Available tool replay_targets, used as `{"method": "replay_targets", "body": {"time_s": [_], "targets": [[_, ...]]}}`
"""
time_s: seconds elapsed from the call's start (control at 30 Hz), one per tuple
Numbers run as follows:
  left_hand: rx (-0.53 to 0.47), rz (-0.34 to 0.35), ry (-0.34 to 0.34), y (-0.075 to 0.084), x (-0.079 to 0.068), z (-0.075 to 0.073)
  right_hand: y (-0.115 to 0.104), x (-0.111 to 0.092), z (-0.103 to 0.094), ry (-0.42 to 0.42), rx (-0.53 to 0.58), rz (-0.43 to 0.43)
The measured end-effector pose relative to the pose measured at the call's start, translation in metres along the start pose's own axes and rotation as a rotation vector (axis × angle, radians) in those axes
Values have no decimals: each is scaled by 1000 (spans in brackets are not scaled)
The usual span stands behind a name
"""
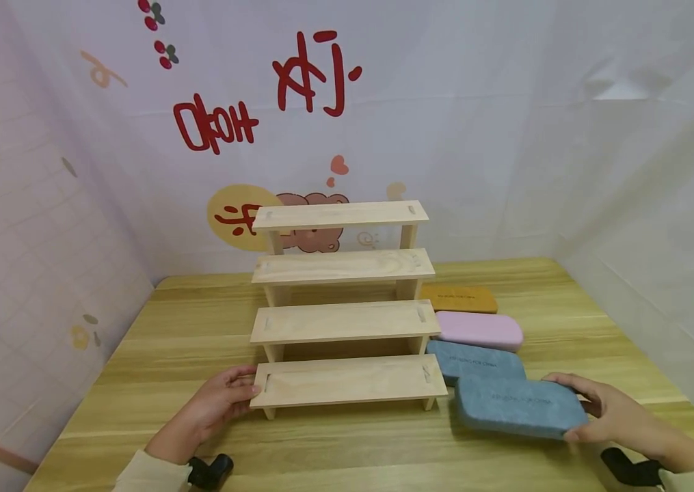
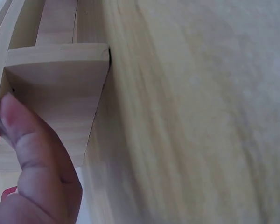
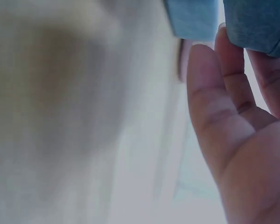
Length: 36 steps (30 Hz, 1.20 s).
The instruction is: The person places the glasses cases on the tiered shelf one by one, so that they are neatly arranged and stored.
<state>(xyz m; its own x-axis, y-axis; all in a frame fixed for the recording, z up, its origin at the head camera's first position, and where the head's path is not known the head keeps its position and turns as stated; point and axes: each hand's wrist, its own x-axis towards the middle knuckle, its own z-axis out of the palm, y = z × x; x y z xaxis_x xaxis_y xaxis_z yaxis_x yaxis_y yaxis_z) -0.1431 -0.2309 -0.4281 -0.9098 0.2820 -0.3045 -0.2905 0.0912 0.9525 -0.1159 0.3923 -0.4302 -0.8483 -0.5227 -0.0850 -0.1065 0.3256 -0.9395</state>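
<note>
A four-tier wooden display stand (image 1: 347, 383) stands in the middle of the table. My left hand (image 1: 223, 400) holds the left end of its lowest board; in the left wrist view the thumb (image 2: 35, 154) lies against that board's edge. At the right, my right hand (image 1: 614, 417) grips the right end of a blue glasses case (image 1: 519, 406), which is tilted slightly and overlaps a second blue glasses case (image 1: 476, 362) behind it. The right wrist view shows fingers at the end of the held case (image 3: 259, 23); much of that case is cut off there.
Behind the blue cases lie a pink glasses case (image 1: 478, 329) and a mustard-yellow glasses case (image 1: 457, 298), close along the stand's right side. The wooden table (image 1: 199, 321) ends at a printed white cloth backdrop (image 1: 463, 137) behind and at both sides.
</note>
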Motion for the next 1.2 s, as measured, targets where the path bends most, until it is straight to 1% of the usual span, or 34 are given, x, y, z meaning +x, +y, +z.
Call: {"method": "replay_targets", "body": {"time_s": [0.1, 0.2, 0.27, 0.37, 0.43, 0.47, 0.63, 0.77, 0.87, 1.0, 1.13, 1.2], "targets": [[-12, -1, -1, 0, 0, 0, -8, 2, -4, 29, -50, -57], [-17, 3, -4, 1, 1, 1, -17, 5, -10, 37, -35, -106], [-17, 4, -4, 1, 2, 1, -23, 8, -14, 57, -56, -148], [-17, 8, 3, 1, 4, 1, -34, 16, -20, 56, -49, -208], [-18, 6, 6, 1, 4, 2, -43, 23, -24, 69, -82, -242], [-18, 6, 7, 1, 4, 2, -47, 27, -25, 63, -77, -257], [-28, 5, 15, -2, 4, 2, -71, 46, -29, 83, -105, -291], [-35, 11, 19, -2, 5, 2, -91, 64, -30, 68, -90, -307], [-36, 11, 16, -2, 4, 2, -105, 78, -30, 81, -119, -329], [-38, 9, 20, -2, 3, 3, -124, 96, -30, 132, -180, -311], [-44, 19, 19, -2, 1, 3, -142, 115, -30, 160, -210, -234], [-46, 23, 15, -2, 1, 2, -151, 125, -29, 184, -249, -192]]}}
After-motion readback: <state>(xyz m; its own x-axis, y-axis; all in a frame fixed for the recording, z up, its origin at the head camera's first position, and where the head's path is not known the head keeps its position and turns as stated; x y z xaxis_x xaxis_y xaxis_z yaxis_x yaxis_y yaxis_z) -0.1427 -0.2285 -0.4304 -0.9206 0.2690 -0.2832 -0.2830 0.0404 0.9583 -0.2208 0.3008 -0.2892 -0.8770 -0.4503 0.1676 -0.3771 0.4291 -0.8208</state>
